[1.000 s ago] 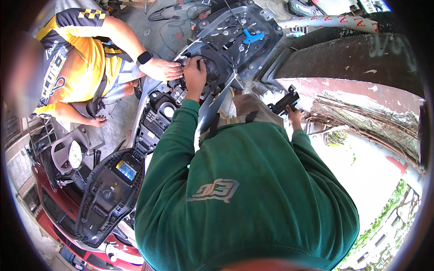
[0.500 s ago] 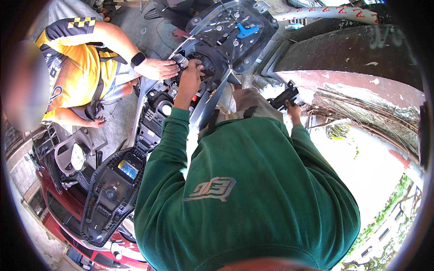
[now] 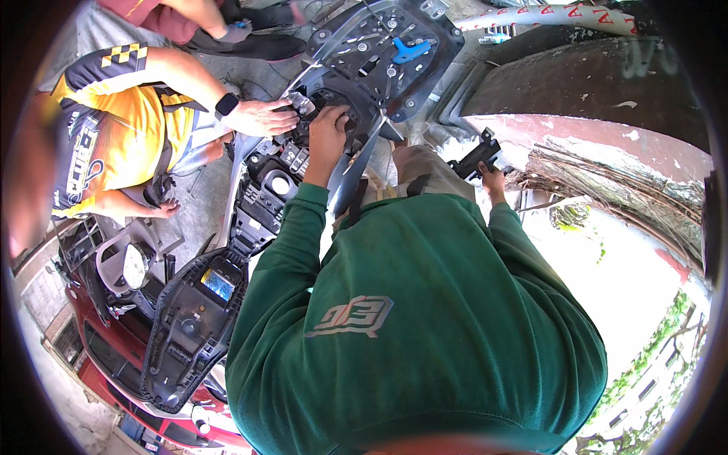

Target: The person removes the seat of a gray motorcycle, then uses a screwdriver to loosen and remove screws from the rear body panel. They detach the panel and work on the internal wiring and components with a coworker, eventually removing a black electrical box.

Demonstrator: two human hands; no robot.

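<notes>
My left hand [image 3: 327, 140] reaches into the opened rear section of a motor scooter [image 3: 258, 201], its fingers curled down against the dark parts there. Whatever those fingertips pinch, if anything, is hidden. Off to my right side, my right hand [image 3: 494, 180] is closed round a black bracket-like part [image 3: 475, 161]. Just left of my left hand, a co-worker's hand [image 3: 265, 118] rests by a clear lamp-like piece [image 3: 301, 104] on the scooter. Above lies a black plate with holes [image 3: 371, 47], bearing a blue T-handled tool [image 3: 412, 51].
A co-worker in a yellow and black shirt [image 3: 125, 129] sits at the left; another person's arm [image 3: 199, 17] shows beyond. The raised seat [image 3: 182, 334] stands lower left, near a red car [image 3: 114, 345]. A dark ledge [image 3: 576, 80] and a wrapped pipe [image 3: 546, 17] bound the right.
My left hand has shifted slightly right and down over the same opening. The seated co-worker has leaned a little left, and another person has come into view at the upper left.
</notes>
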